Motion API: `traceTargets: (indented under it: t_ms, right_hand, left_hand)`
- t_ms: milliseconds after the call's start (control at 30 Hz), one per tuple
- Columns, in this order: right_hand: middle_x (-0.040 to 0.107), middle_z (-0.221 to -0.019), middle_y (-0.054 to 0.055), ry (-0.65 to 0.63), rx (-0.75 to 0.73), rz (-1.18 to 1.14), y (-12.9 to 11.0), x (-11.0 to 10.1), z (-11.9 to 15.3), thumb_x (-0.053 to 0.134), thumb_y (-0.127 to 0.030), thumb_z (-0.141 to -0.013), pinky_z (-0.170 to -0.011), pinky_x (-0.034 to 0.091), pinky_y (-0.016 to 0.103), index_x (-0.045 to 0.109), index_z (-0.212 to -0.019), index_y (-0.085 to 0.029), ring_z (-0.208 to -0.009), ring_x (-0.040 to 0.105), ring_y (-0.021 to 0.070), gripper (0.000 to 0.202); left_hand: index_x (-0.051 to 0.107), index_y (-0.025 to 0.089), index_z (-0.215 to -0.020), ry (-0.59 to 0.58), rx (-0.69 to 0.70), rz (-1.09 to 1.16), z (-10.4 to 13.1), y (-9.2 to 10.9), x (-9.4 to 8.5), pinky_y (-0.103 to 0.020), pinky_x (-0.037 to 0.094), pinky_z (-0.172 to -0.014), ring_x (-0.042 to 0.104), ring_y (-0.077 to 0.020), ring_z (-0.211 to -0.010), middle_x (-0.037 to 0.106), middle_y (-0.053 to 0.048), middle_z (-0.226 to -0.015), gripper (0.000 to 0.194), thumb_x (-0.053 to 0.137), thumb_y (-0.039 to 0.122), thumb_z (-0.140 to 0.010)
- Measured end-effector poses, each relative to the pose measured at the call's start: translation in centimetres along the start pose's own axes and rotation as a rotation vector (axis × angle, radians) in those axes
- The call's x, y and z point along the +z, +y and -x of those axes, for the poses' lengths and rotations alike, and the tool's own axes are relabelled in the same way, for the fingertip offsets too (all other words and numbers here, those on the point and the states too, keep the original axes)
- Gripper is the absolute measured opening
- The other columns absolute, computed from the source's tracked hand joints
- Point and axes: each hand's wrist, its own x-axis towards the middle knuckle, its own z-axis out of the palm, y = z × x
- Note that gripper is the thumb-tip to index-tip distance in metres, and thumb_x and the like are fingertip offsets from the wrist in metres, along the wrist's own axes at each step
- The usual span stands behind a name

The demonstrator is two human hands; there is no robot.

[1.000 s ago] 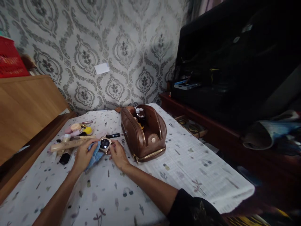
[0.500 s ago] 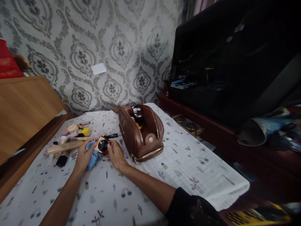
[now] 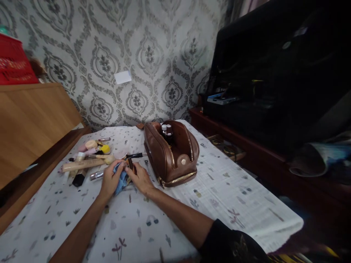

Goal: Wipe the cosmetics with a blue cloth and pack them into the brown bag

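My left hand point(image 3: 110, 181) is closed on a crumpled blue cloth point(image 3: 121, 184) just above the table. Against the cloth, my right hand point(image 3: 142, 179) grips a small makeup compact point(image 3: 131, 164), dark and turned nearly edge-on; fingers hide part of it. Right of my hands stands a brown cosmetic bag point(image 3: 157, 151), unzipped and wide open, with small bottles point(image 3: 169, 130) inside. Left of my hands lies a pile of makeup: a long beige tube point(image 3: 82, 165), a black-capped bottle point(image 3: 79, 178), a yellow piece point(image 3: 105, 149) and brushes. A silver-ended tube point(image 3: 96, 175) lies beside my left hand.
A white patterned cloth point(image 3: 175, 219) covers the table. Behind is a papered wall point(image 3: 149, 80). At right, a large black television point(image 3: 274, 73) stands on a dark red cabinet point(image 3: 257, 164). A wooden panel point(image 3: 35, 117) rises at left with a red box point(image 3: 16, 62) on top.
The compact has turned from showing its round black face to nearly edge-on, and my hands have drawn closer together around it and the cloth. The view has shifted slightly left.
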Motion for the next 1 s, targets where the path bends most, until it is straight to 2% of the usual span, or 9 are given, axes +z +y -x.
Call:
traceTargets:
  t_ms: [133,233,333,400,500,567,667,867,1000]
  right_hand:
    - [0.048,-0.066,-0.003,-0.026,-0.061,0.009,-0.6,-0.4,0.7,0.048,-0.034,-0.093,-0.06,0.034,0.026,0.055,-0.082,-0.019,-0.063,0.047,0.014,0.02]
    - [0.055,-0.074,-0.001,-0.077,-0.176,-0.004,-1.3,-0.7,1.9,0.047,-0.031,-0.092,-0.063,0.04,0.026,0.059,-0.098,-0.018,-0.067,0.05,0.0149,0.018]
    - [0.064,-0.092,0.005,-0.125,-0.298,0.003,-1.6,-0.9,3.1,0.049,-0.026,-0.089,-0.071,0.046,0.028,0.057,-0.117,-0.017,-0.076,0.056,0.017,0.031]
    - [0.066,-0.101,0.008,-0.146,-0.361,0.019,-1.6,-1.1,3.8,0.05,-0.026,-0.089,-0.078,0.048,0.03,0.055,-0.123,-0.016,-0.083,0.058,0.0189,0.036]
    - [0.066,-0.1,0.008,-0.166,-0.357,0.027,-1.2,-1.3,4.2,0.051,-0.028,-0.09,-0.08,0.049,0.032,0.054,-0.126,-0.016,-0.085,0.06,0.0198,0.038]
    - [0.066,-0.096,0.006,-0.173,-0.31,0.01,-1.1,-1.4,4.2,0.052,-0.029,-0.09,-0.075,0.049,0.031,0.053,-0.126,-0.018,-0.081,0.06,0.0189,0.037]
    - [0.065,-0.095,0.003,-0.18,-0.271,-0.012,-0.9,-1.4,4.0,0.055,-0.029,-0.089,-0.071,0.049,0.029,0.054,-0.124,-0.021,-0.078,0.058,0.0175,0.036]
    - [0.051,-0.074,-0.004,-0.144,-0.218,0.037,-0.9,-1.4,3.6,0.058,-0.036,-0.087,-0.062,0.04,0.026,0.057,-0.105,-0.02,-0.065,0.046,0.0141,0.024]
    - [0.048,-0.07,-0.005,-0.144,-0.183,0.034,-1.1,-1.6,3.5,0.055,-0.038,-0.089,-0.061,0.037,0.026,0.056,-0.11,-0.019,-0.062,0.044,0.0136,0.028]
  left_hand:
    - [0.066,0.019,-0.097,0.158,0.058,-0.053,0.2,0.4,-0.6,-0.029,0.048,-0.076,0.062,-0.0185,-0.08,0.069,-0.003,-0.086,0.032,0.049,0.045,-0.092]
    - [0.065,0.019,-0.101,0.299,0.152,-0.085,0.2,1.5,-1.3,-0.03,0.048,-0.083,0.062,-0.0189,-0.089,0.069,-0.005,-0.094,0.03,0.046,0.041,-0.095]
    - [0.064,0.018,-0.1,0.376,0.244,-0.104,0.3,2.8,-1.9,-0.032,0.047,-0.089,0.061,-0.0197,-0.095,0.067,-0.006,-0.098,0.029,0.044,0.039,-0.096]
    - [0.065,0.018,-0.096,0.282,0.236,-0.077,0.3,3.2,-2.1,-0.032,0.047,-0.087,0.062,-0.0202,-0.093,0.067,-0.006,-0.094,0.032,0.043,0.04,-0.096]
    - [0.069,0.019,-0.089,-0.066,0.089,0.052,0.1,2.9,-2.0,-0.03,0.048,-0.08,0.064,-0.0205,-0.084,0.07,-0.005,-0.086,0.038,0.042,0.046,-0.095]
    - [0.071,0.019,-0.085,-0.212,-0.026,0.143,-0.1,2.4,-1.9,-0.03,0.048,-0.078,0.065,-0.0209,-0.081,0.071,-0.005,-0.082,0.043,0.044,0.051,-0.093]
    - [0.074,0.019,-0.086,-0.249,-0.095,0.199,-0.4,1.9,-2.0,-0.03,0.048,-0.078,0.065,-0.022,-0.082,0.071,-0.005,-0.08,0.046,0.047,0.056,-0.091]
    - [0.071,0.018,-0.105,-0.262,-0.042,0.171,-0.2,2.1,-2.0,-0.031,0.05,-0.082,0.065,-0.0207,-0.084,0.071,-0.004,-0.089,0.039,0.049,0.047,-0.092]
    - [0.068,0.018,-0.104,-0.215,-0.084,0.279,-0.1,1.6,-1.4,-0.029,0.051,-0.078,0.066,-0.0193,-0.082,0.069,-0.004,-0.087,0.035,0.055,0.046,-0.088]
